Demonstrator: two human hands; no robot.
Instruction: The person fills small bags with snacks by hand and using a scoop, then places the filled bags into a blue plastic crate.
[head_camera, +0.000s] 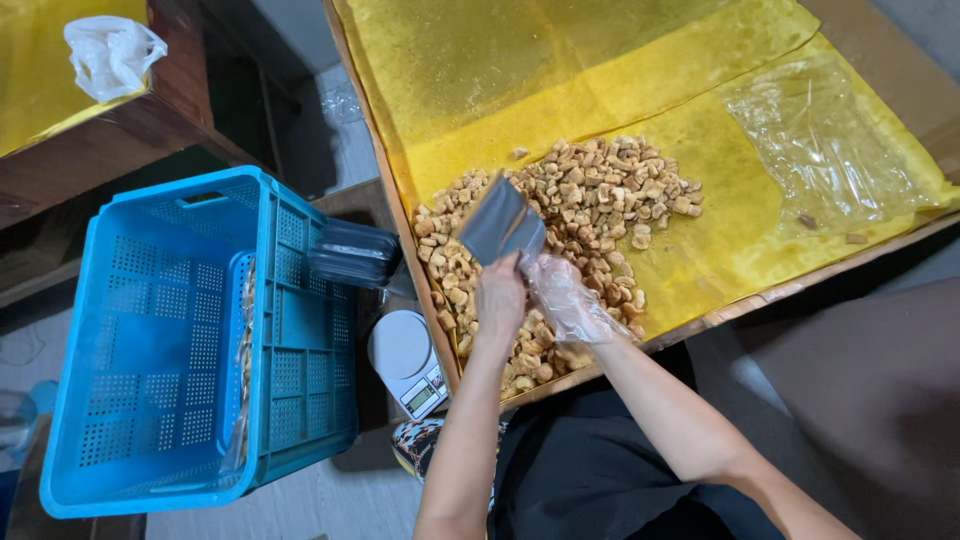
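A grey pouch (500, 222) is gripped by the left hand (499, 297) directly above the snack pile (590, 200), where the gloved right hand (570, 300) is cupped, its contents indiscernible.

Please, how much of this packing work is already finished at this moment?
Done: few filled packs show in the blue crate. In hand: the left hand holds a grey pouch; the gloved right hand rests on the snack pile. Left: most of the pile remains.
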